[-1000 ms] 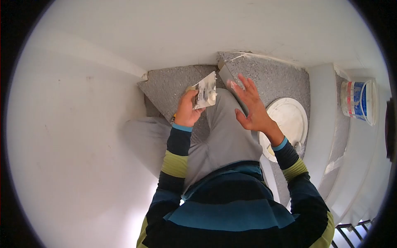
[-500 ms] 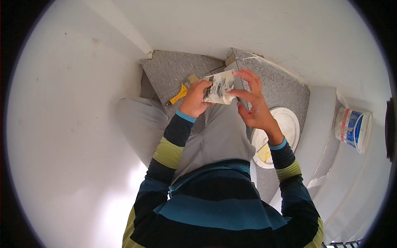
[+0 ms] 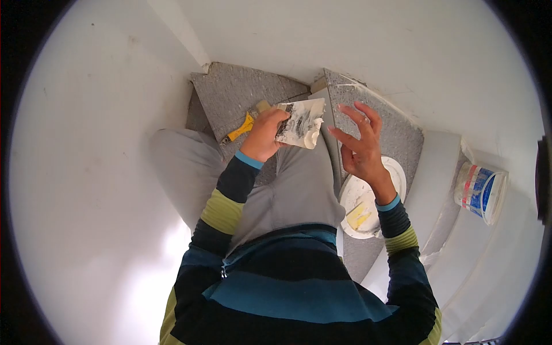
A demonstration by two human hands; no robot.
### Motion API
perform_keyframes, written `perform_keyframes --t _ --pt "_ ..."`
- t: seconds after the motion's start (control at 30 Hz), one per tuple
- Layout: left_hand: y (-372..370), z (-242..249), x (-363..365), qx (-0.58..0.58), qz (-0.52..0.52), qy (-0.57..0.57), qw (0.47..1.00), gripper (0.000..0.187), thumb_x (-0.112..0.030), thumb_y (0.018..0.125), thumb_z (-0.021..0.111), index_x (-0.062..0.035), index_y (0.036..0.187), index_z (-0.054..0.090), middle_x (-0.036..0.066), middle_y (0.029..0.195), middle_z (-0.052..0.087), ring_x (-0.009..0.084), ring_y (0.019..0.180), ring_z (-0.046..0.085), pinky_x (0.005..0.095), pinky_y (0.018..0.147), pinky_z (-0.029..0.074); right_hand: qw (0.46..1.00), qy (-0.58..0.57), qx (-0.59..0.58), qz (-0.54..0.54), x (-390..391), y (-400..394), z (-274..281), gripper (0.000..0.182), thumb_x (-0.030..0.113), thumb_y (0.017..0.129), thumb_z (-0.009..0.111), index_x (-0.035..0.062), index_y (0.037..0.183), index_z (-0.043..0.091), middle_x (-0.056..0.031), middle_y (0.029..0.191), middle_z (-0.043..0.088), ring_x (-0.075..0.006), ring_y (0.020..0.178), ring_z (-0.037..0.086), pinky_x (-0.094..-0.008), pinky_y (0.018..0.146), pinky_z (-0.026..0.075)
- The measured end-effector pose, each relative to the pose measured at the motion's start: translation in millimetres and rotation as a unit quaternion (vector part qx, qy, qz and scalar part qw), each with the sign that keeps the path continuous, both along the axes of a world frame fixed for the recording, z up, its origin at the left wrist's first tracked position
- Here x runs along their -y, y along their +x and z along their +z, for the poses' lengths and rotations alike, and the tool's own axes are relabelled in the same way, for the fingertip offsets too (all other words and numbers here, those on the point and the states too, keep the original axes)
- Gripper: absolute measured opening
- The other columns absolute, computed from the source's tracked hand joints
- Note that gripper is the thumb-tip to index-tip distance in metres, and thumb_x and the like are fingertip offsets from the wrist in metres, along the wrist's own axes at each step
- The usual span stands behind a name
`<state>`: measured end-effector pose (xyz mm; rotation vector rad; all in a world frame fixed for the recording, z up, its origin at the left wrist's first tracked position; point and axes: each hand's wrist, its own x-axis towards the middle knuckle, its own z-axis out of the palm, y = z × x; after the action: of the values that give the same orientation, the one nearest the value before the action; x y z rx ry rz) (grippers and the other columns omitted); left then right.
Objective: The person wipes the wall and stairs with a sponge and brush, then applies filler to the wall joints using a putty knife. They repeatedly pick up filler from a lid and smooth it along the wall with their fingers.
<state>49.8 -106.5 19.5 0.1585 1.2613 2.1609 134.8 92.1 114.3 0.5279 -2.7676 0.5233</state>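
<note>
My left hand (image 3: 265, 135) grips a flat, plaster-smeared plate (image 3: 302, 118) by its left side, thumb on top. Thick white paste (image 3: 313, 134) clings to the plate's right edge, and dark smudges mark its middle. To the right of the plate, apart from it, my right hand (image 3: 362, 141) is raised with fingers spread and white residue on the fingertips. It holds nothing. Just left of my left hand, a brush with a yellow handle (image 3: 239, 129) lies on the speckled step.
A round white lid (image 3: 394, 171) with a yellow piece (image 3: 358, 216) on it lies right of my legs. A white bucket with a blue and red label (image 3: 480, 192) stands on a lower step (image 3: 440, 227) at the right. White walls (image 3: 92, 172) enclose the left and far sides.
My right hand has moved off the plate's edge and away to the right, its fingers spreading. My left hand still holds the plate. The whole view has shifted slightly.
</note>
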Motion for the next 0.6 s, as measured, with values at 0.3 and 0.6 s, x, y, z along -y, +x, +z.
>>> perform_keyframes --t 0.3,0.6 --pt "3 -5 3 -0.26 -0.018 -0.126 0.957 0.016 -0.008 0.085 0.046 -0.0018 0.098 0.053 0.005 0.097 0.052 0.0162 0.089 0.058 0.0327 0.071 0.053 0.98 -0.155 0.125 0.028 4 -20 -3 0.053 -0.015 0.058 0.047 0.0116 0.1 0.064 -0.0112 0.129 0.04 -0.0355 0.123 0.032 -0.0463 0.101 0.024" --pt "6 -8 -2 -0.048 -0.005 0.008 0.999 0.016 -0.008 0.085 0.046 -0.0025 0.097 0.053 0.004 0.093 0.054 0.0135 0.085 0.058 0.0297 0.067 0.051 0.997 -0.05 0.054 0.011 7 -13 -1 0.054 -0.014 0.056 0.048 0.0103 0.101 0.063 -0.0115 0.13 0.041 -0.0366 0.121 0.033 -0.0457 0.101 0.024"
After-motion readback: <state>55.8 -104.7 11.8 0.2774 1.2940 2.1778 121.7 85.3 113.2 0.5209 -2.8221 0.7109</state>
